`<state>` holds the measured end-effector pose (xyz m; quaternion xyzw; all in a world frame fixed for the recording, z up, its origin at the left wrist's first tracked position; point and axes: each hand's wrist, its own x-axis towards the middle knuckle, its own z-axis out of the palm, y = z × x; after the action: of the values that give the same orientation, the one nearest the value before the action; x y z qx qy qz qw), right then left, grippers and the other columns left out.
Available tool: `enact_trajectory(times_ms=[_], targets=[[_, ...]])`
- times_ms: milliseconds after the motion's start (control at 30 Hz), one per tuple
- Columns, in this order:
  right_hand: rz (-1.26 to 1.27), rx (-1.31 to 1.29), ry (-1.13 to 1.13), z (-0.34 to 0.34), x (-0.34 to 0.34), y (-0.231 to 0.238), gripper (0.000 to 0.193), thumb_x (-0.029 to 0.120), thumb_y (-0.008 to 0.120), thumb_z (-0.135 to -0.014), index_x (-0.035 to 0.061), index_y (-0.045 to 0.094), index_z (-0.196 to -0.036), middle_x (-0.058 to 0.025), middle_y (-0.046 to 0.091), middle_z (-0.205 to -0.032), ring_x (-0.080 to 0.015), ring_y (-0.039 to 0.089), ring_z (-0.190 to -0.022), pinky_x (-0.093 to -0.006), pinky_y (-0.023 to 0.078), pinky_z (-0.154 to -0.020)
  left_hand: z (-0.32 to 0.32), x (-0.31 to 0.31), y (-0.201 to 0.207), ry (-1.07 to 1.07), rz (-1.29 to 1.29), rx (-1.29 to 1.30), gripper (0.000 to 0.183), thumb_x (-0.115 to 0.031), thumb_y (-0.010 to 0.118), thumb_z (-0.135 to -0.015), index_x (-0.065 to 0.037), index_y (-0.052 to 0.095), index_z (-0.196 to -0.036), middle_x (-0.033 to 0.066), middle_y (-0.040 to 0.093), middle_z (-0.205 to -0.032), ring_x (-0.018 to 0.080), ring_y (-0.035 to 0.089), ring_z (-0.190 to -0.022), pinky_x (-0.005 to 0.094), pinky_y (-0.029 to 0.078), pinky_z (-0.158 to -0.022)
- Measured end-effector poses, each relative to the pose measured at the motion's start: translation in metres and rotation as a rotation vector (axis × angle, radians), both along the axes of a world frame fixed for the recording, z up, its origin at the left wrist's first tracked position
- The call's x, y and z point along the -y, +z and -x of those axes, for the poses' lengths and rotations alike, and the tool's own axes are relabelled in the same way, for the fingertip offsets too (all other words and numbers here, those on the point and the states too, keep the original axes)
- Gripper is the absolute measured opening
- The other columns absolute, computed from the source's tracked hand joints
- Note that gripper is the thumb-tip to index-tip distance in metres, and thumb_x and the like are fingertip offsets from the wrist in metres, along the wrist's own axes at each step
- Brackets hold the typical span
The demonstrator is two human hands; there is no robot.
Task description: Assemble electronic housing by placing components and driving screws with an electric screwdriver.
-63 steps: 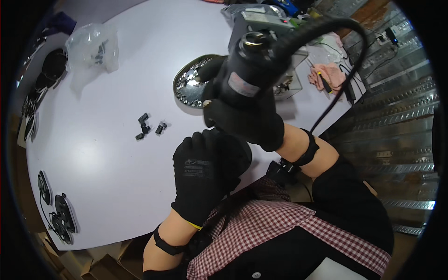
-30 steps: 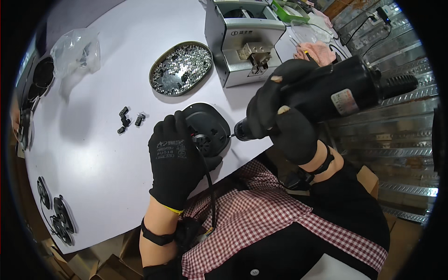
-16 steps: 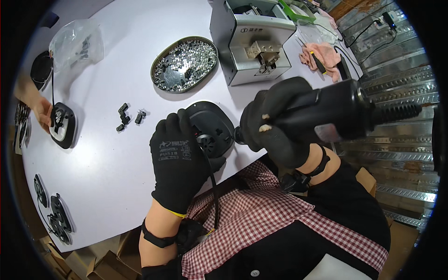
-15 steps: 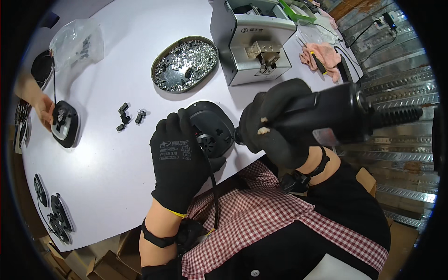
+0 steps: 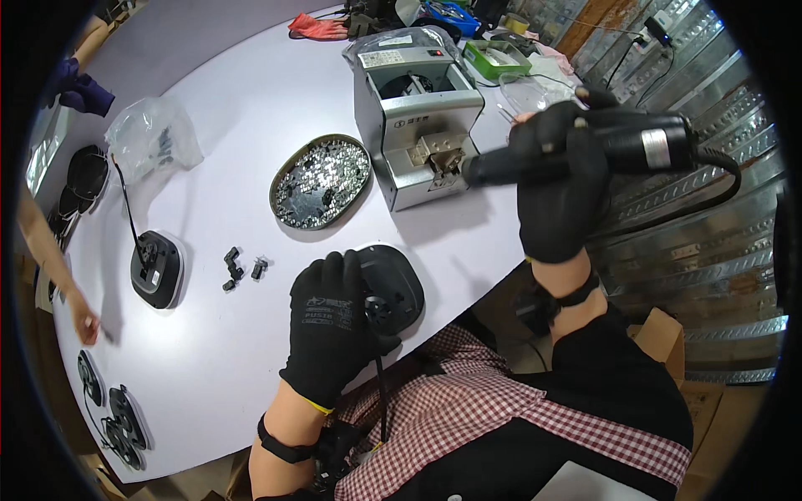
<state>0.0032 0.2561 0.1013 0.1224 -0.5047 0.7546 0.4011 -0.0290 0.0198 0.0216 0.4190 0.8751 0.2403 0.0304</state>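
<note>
My left hand, in a black glove, is closed on the left edge of a black oval housing, which rests on the table near its front edge. A black cable runs from the housing down towards my apron. In my gloved right hand I grip a black electric screwdriver, held nearly level. Its nose is at the metal outlet on the front of a grey screw feeder; whether the two touch I cannot tell. The screwdriver's coiled cord hangs at the right.
An oval tray of small shiny metal parts stands left of the feeder. Small black pieces lie near my left hand. Another black housing, a clear plastic bag and a co-worker's bare hand are at the left. A green bin stands behind.
My right hand has lifted the screwdriver away from the housing and up to the feeder. My left hand stays on the housing. The co-worker's hand has let go of the other housing. The view has shifted.
</note>
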Motion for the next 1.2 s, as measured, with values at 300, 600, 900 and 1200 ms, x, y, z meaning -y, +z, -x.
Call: enact_trajectory(times_ms=[300,600,900,1200], targets=[[-0.244,0.254,-0.124,0.027,-0.023,-0.017,0.004,0.003,0.063,-0.074,0.0046,0.062,-0.077,-0.0068,0.061,-0.077,-0.019,0.063,-0.072,-0.03,0.049,-0.064,0.002,0.002,-0.001,-0.147,0.015,-0.06,0.097,-0.029,0.087,-0.046,0.001,0.046,-0.129,0.0215,0.051,-0.126,0.0385,0.049,-0.118,0.0463,0.039,-0.102],[-0.099,0.225,0.291,0.023,0.029,-0.015,0.043,0.025,0.057,-0.091,0.0095,0.04,-0.127,-0.001,0.04,-0.07,-0.013,0.041,-0.058,-0.0292,0.038,-0.057,-0.02,-0.004,-0.007,-0.194,-0.13,-0.017,0.043,-0.013,0.054,-0.082,-0.003,0.053,-0.124,0.0178,0.048,-0.136,0.0348,0.044,-0.129,0.0452,0.036,-0.108],[-0.318,0.475,0.379,0.047,0.088,-0.028,0.045,0.008,0.056,-0.086,0.0045,0.037,-0.126,-0.007,0.05,-0.072,-0.0172,0.052,-0.058,-0.0304,0.045,-0.053,-0.028,0.007,-0.031,-0.194,-0.148,-0.057,0.055,-0.013,0.057,-0.087,-0.005,0.042,-0.139,0.0179,0.041,-0.143,0.036,0.036,-0.137,0.0458,0.03,-0.115],[-0.277,0.496,0.382,0.063,0.103,-0.041,0.031,-0.005,0.054,-0.082,0.0037,0.041,-0.109,-0.0072,0.053,-0.069,-0.0148,0.054,-0.057,-0.0282,0.046,-0.05,-0.023,0.008,-0.021,-0.189,-0.179,0.042,0.054,-0.012,0.056,-0.084,-0.001,0.044,-0.136,0.0203,0.043,-0.14,0.0369,0.037,-0.135,0.0483,0.028,-0.114]])
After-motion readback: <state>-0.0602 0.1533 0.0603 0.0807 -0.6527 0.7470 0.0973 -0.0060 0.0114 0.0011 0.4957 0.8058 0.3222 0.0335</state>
